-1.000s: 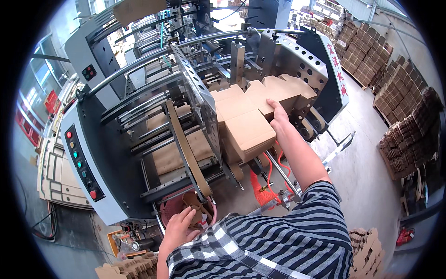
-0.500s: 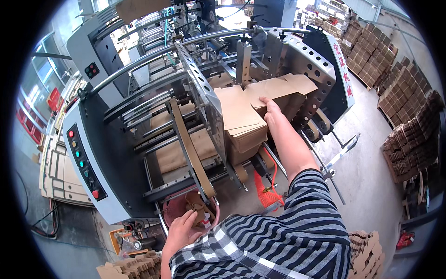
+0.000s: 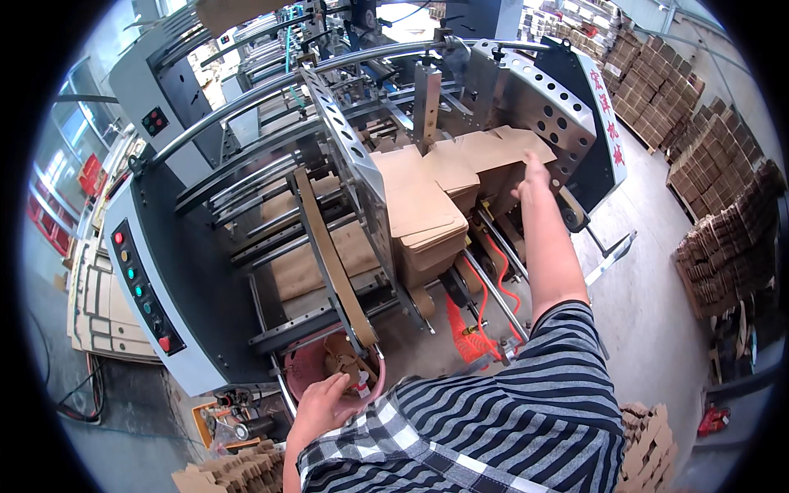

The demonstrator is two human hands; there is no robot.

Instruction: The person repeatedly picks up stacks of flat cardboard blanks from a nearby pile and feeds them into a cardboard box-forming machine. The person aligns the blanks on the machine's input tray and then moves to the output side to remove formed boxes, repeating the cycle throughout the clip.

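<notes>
Fingers [image 3: 335, 386] of the left hand [image 3: 322, 404] curl on the rim of a red bucket [image 3: 306, 367] holding brown scraps, below the feeder machine [image 3: 205, 271]. Farther in, the right hand [image 3: 532, 177], fingers spread and released, presses folded brown cardboard blanks [image 3: 427, 209] stacked in the machine. Beyond them, stacked cartons [image 3: 723, 246] line the floor.

The right arm stretches straight forward and up from a short striped sleeve, elbow nearly locked, the bare forearm seen from behind. Its right hand [image 3: 532, 177] is raised with fingers spread loosely and the palm turned away. The left hand [image 3: 322, 403] stays low near the body, fingers curled inward, wrist bent.
</notes>
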